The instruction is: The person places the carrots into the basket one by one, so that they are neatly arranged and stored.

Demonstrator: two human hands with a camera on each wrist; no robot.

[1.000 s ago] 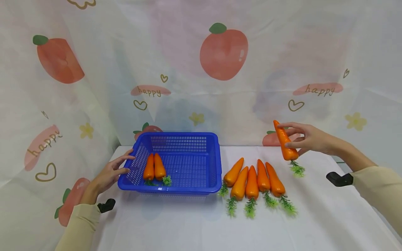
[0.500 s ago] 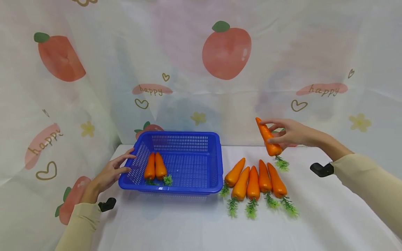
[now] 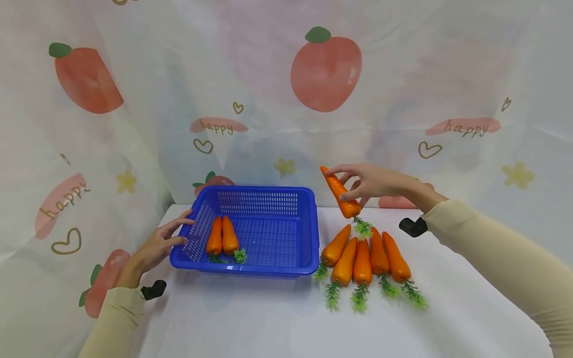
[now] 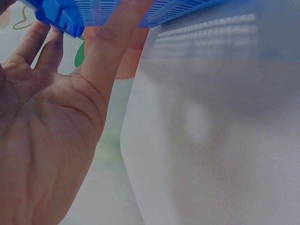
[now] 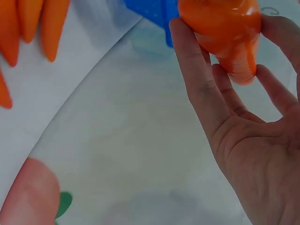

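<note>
The right hand (image 3: pixel 373 181) pinched a carrot (image 3: pixel 341 193) above the desk's far edge; the left hand (image 3: pixel 156 246), fingers spread, touched the blue basket (image 3: pixel 309 233).

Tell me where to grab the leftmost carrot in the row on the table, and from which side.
Take the leftmost carrot by its thick orange body, just above the green tuft, coming down from above with thumb and fingers across its width. It lies flat, tip slanting away to the right, so its top is free. The blue basket crowds its left side and the next carrot lies against its right.
</note>
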